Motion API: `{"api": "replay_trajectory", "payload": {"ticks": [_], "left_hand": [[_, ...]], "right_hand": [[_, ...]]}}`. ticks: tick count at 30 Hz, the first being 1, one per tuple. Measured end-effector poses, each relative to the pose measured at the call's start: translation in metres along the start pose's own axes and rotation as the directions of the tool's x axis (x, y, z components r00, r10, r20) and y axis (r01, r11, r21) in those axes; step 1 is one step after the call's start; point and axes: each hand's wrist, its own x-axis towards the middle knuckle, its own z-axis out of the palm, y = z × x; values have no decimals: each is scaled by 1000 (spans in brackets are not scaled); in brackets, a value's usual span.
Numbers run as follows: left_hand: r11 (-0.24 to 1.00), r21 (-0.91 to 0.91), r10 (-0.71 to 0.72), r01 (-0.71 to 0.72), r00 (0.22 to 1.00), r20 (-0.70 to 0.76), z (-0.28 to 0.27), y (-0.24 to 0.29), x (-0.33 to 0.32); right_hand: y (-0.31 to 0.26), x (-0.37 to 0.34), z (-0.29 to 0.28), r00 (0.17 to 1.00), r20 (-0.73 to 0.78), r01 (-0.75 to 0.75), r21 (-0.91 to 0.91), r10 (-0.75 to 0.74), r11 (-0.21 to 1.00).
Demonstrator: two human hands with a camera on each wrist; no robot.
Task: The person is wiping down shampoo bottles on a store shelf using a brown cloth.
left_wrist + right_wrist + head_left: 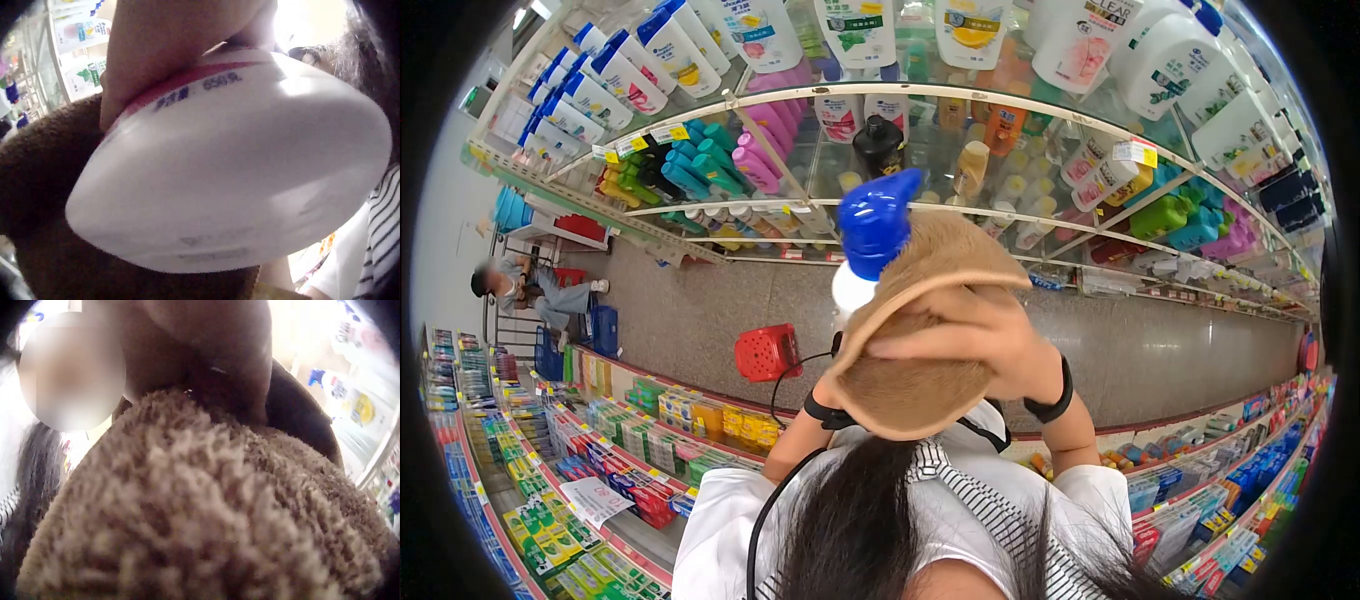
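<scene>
A fuzzy brown hat (940,265) with a tan edge is in front of my chest. My right hand (980,335) grips it, with fingers laid across its folded edge. In the right wrist view the fluffy side of the hat (187,512) fills the lower half, below the hand (200,350). Behind the hat, a white bottle (852,288) with a blue pump-style cap (875,225) sticks out. My left hand (181,44) holds this bottle (231,162), whose base faces the left wrist camera; in the head view the hat hides that hand.
Glass shelves (830,95) of shampoo and shower gel bottles run ahead of me. A red basket (768,352) is near the floor at my left. Shelves of boxed goods (630,430) line the near side. Another person (540,290) is at the far left.
</scene>
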Motion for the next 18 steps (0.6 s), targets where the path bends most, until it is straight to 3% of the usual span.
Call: {"api": "replay_trajectory", "payload": {"ticks": [1, 2, 3, 4, 7, 10, 11, 12, 14, 15, 16, 18], "left_hand": [[996, 66, 65, -65, 998, 3, 2, 1, -1], [984, 127, 124, -123, 992, 1, 3, 2, -2], [976, 157, 154, -149, 988, -19, 4, 6, -6], [970, 181, 175, -165, 984, -40, 3, 9, -9], [944, 261, 226, -202, 972, -64, 1, 17, -13], [885, 347, 326, -312, 945, 19, 1, 18, -5], [878, 351, 335, -324, 942, 31, 1, 18, -5], [876, 349, 342, -334, 939, 40, 2, 17, -4], [877, 331, 355, -348, 934, 41, 2, 16, -4], [883, 316, 355, -347, 934, 34, 3, 16, -5], [885, 306, 360, -351, 933, 30, 3, 17, -6], [898, 273, 359, -344, 933, -8, 0, 19, -10]], "right_hand": [[13, -2, -4, 992, 123, 32, 81, -41, 996], [19, -10, 5, 992, 120, 31, 81, -41, 996], [22, -20, 19, 983, 49, -182, 251, 176, 951], [23, -28, 30, 920, 21, -364, 423, 393, 830], [26, -36, 51, 932, -62, -294, 445, 356, 846], [30, -32, 49, 928, 4, -333, 449, 371, 829], [26, -28, 43, 946, 11, -316, 256, 324, 913], [23, -23, 40, 945, 9, -317, 257, 326, 913], [16, -14, 35, 1000, -4, 21, 2, -21, 1000], [3, -12, 31, 998, 57, -18, -74, 23, 997], [1, -16, 37, 998, 56, -18, -75, 23, 997], [3, -26, 52, 949, 299, -164, 202, 98, 965]]}}
